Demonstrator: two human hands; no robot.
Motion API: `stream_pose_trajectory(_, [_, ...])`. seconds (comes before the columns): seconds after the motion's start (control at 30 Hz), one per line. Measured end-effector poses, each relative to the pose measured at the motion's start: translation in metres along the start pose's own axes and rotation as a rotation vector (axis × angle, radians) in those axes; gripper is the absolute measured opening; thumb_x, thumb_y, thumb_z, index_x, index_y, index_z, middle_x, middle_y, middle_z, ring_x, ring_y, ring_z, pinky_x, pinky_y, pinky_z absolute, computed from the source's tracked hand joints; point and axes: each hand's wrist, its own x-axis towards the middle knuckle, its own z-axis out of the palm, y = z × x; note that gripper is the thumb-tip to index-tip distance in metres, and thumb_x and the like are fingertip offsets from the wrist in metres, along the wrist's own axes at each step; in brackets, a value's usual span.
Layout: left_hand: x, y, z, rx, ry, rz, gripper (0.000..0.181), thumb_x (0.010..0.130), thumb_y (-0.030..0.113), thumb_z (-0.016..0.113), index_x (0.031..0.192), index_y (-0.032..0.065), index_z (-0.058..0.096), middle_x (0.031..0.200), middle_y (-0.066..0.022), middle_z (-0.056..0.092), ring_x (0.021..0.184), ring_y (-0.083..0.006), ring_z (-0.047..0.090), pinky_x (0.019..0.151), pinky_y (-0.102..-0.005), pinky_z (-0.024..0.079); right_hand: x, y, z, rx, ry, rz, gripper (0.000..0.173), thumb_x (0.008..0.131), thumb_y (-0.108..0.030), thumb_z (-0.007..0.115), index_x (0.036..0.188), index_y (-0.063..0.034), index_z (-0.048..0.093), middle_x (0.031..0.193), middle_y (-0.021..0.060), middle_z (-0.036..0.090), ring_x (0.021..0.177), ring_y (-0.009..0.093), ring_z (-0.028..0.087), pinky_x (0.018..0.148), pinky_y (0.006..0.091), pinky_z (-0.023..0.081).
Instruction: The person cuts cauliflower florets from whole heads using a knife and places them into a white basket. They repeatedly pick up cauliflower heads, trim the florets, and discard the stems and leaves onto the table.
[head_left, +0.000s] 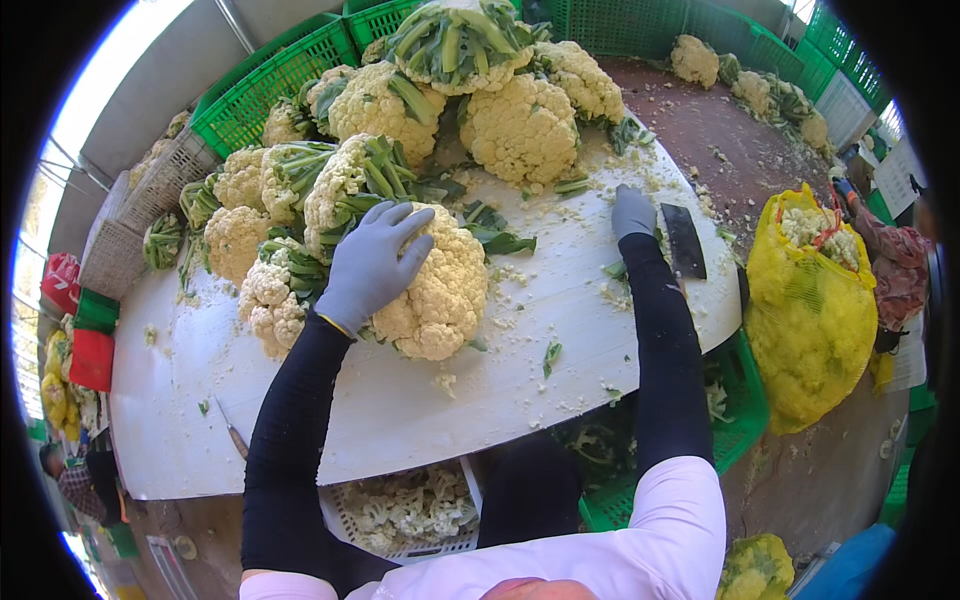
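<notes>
My left hand (381, 262), in a grey glove, lies against the upper left side of a large cream cauliflower head (442, 292). Its fingers are extended and its thumb is apart. Leafy cauliflower heads (337, 196) crowd just beyond that hand. My right hand (635, 212), gloved too, is low over the white tabletop (525, 405) with its fingers curled; their tips are hidden, so I cannot tell whether they hold anything. Close to its right lies a cleaver (682, 241) with a broad dark blade; my forearm partly hides the handle end.
More cauliflowers (519, 129) are piled at the back before green crates (277, 82). A small knife (234, 433) lies at the front left. Below the table edge are a white crate of florets (405, 510) and a green crate (739, 405). A full yellow mesh bag (810, 322) and a person (896, 259) are at right.
</notes>
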Motion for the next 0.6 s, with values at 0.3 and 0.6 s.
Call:
stream_pose_trajectory(0.3, [-0.041,-0.016,-0.01,0.033,0.198,-0.066,0.028,0.092,0.023,0.066,0.118,0.0152,0.072,0.122,-0.0068,0.066,0.109,-0.0327,0.059,0.094,-0.041,0.05,-0.132,-0.108,-0.113,1.407,-0.533,-0.271,0.062,0.097,-0.061,0.055,0.111,-0.0016,0.065,0.084,0.0088,0.068,0.063,0.017,0.064,0.058,0.0321,0.053])
stream_pose_trajectory(0.6, [-0.029,0.012,0.004,0.166,0.173,-0.12,0.035,0.09,0.04,0.067,0.118,0.0187,0.071,0.13,-0.0089,0.062,0.116,-0.0365,0.056,0.095,-0.0431,0.051,-0.197,-0.139,-0.065,1.245,-0.886,-0.261,0.044,0.101,-0.047,0.057,0.112,-0.0058,0.068,0.076,0.0052,0.066,0.056,0.011,0.061,0.052,0.0277,0.049])
